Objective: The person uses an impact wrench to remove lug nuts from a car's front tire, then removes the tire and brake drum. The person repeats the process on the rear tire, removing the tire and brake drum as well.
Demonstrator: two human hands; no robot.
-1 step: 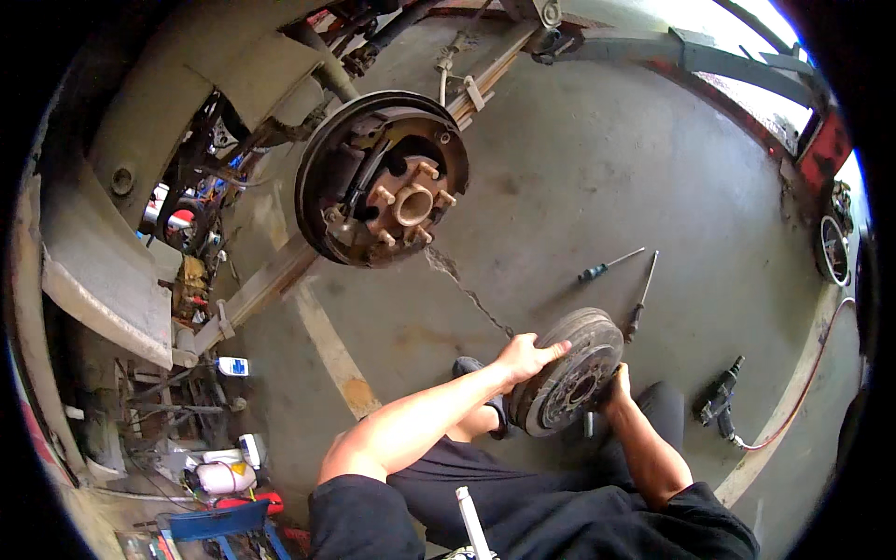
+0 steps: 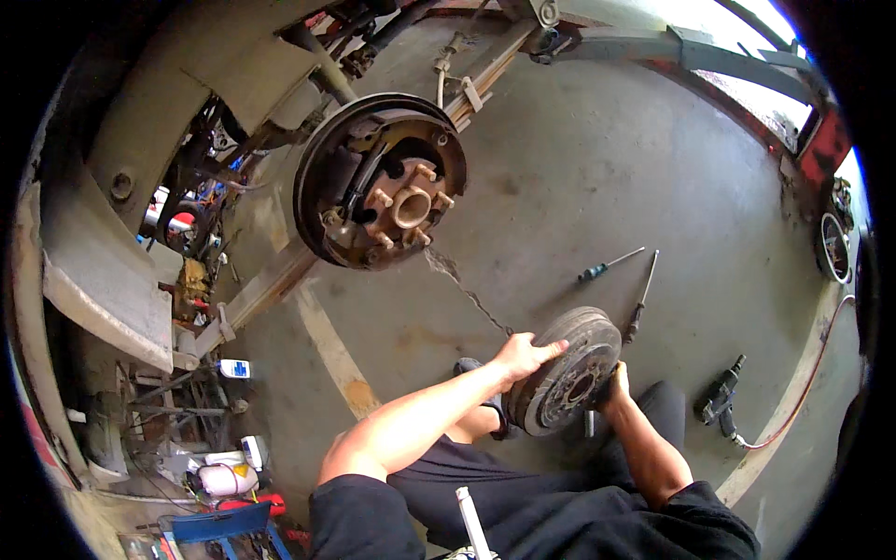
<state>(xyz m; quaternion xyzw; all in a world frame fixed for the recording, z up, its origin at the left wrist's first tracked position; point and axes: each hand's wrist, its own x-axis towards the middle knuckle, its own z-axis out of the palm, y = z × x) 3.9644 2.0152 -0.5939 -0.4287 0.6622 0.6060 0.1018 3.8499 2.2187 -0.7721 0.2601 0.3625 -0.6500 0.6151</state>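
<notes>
I hold a dark, worn brake drum (image 2: pixel 562 383) between both hands at the lower middle, tilted, near my legs. My left hand (image 2: pixel 526 359) grips its upper left rim, with the thumb over the face. My right hand (image 2: pixel 614 392) is closed on its right edge, fingers partly hidden behind it. Up and to the left, apart from the drum, an exposed wheel hub (image 2: pixel 411 207) with rusty studs sits inside a round backing plate (image 2: pixel 319 177) with brake parts.
Two screwdrivers (image 2: pixel 594 273) lie on the floor (image 2: pixel 700 205) right of centre, an air impact wrench (image 2: pixel 719 401) with a red hose at lower right. A grey lift arm (image 2: pixel 271 285) runs under the vehicle body (image 2: pixel 112 271). Bottles and a blue tool tray (image 2: pixel 210 525) crowd the lower left.
</notes>
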